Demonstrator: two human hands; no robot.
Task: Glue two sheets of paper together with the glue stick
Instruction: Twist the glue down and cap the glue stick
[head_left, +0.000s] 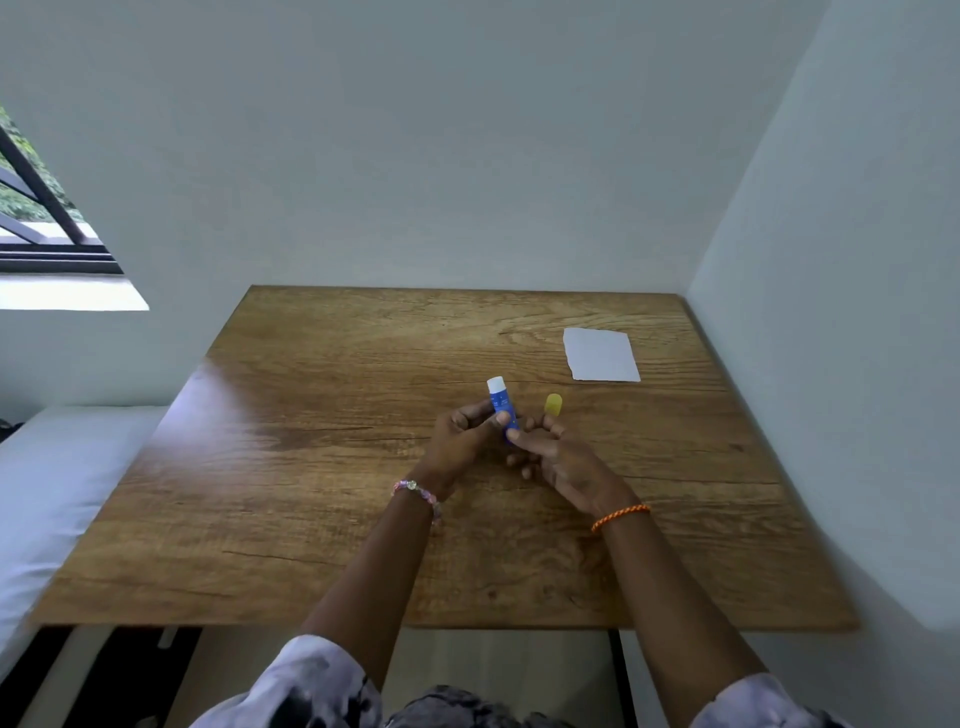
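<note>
A blue glue stick (500, 402) with its white tip uncovered points up and away from me above the middle of the wooden table (311, 493). My left hand (460, 441) grips its barrel. My right hand (556, 452) touches the stick's lower end with thumb and forefinger and holds the yellow cap (553, 405) between its other fingertips. White paper (600, 355) lies flat at the table's far right, apart from both hands; I cannot tell if it is one sheet or two stacked.
White walls close in behind the table and along its right side. A bed with a pale sheet (57, 493) lies to the left. A window (41, 208) is at the upper left.
</note>
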